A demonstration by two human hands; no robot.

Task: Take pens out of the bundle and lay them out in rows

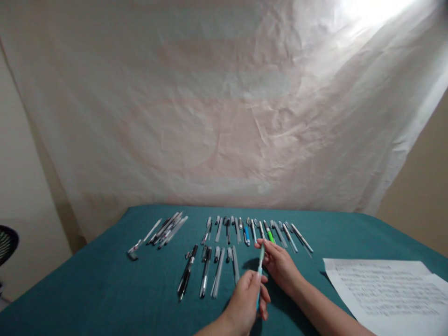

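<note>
My left hand (247, 296) wraps around the lower, light-blue barrel of a pen (260, 269) held upright over the table. The fingertips of my right hand (280, 263) pinch the pale green upper end of the same pen, so both hands are closed on it. Just left of my hands, a front row holds several clear and dark pens, among them a black pen (188, 273) and a clear pen (218, 273). Behind my hands runs a back row of pens, including a blue one (247, 235) and a green one (270, 234).
A loose pile of pens (170, 229) lies at the back left, with a small dark cap (133, 255) beside it. Printed paper sheets (385, 289) rest at the right on the green tablecloth (105, 289). A pale sheet (224, 116) hangs behind the table.
</note>
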